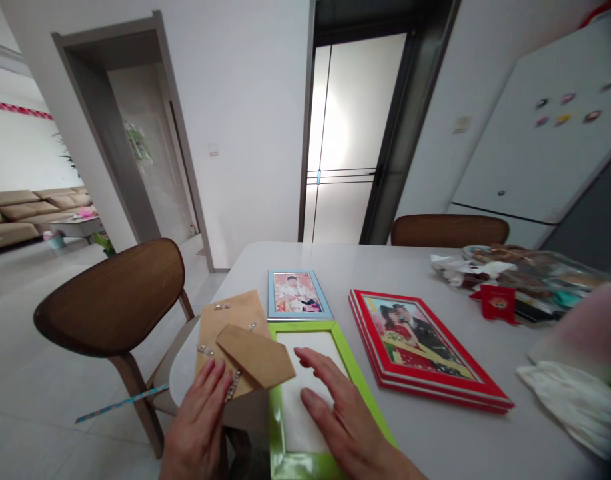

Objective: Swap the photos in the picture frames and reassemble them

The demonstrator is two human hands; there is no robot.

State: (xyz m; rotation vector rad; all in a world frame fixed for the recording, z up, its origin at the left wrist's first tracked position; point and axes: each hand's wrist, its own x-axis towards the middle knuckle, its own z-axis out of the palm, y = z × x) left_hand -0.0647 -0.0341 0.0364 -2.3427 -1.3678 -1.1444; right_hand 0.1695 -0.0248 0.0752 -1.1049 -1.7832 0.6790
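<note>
My left hand (201, 407) grips the lower edge of a brown picture-frame backing board (232, 300), fingers on its face and thumb hidden. The board has small metal clips and a fold-out stand (258, 360) lying slantwise across it. My right hand (342, 407) is open over a light green picture frame (358, 377), thumb and fingers apart and holding nothing. White backing shows inside the green frame. Just beyond it lies a light blue picture frame (314, 283) with a portrait of a person.
Two stacked red picture frames (425, 340) lie to the right, the top one with a photo. Further right are a red paper item (499, 303), crumpled plastic wrapping (540, 263) and white cloth-like material (568, 407). A wooden chair (115, 297) stands at the left table edge.
</note>
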